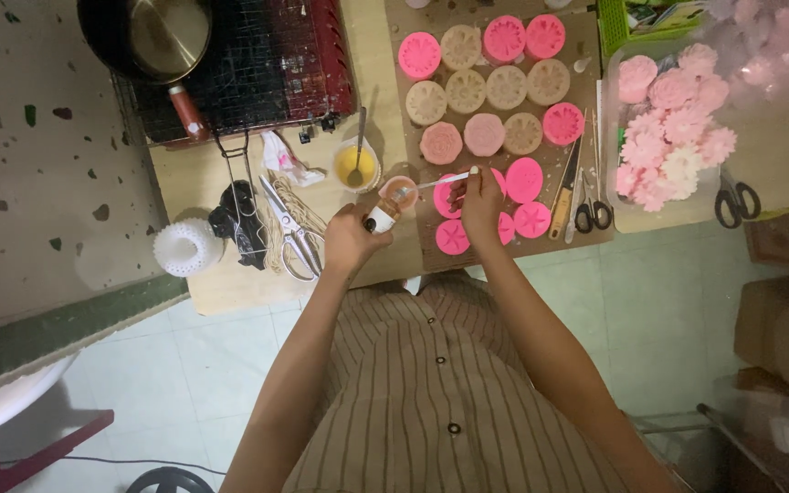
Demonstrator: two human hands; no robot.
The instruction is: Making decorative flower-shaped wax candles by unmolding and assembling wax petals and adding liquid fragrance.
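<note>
My left hand grips a small cup of pinkish-orange liquid by its handle and tilts it over the low wooden table. My right hand holds a white spoon whose bowl rests in that cup. Just beyond my right hand lie pink round silicone moulds with flower patterns. Further back, rows of pink and cream filled moulds sit on a brown board.
A small cup of yellow liquid with a spoon stands behind the left hand. Scissors, string and a black bundle lie left. A pot sits on a stove rack. A tray of pink flower shapes is right, with more scissors.
</note>
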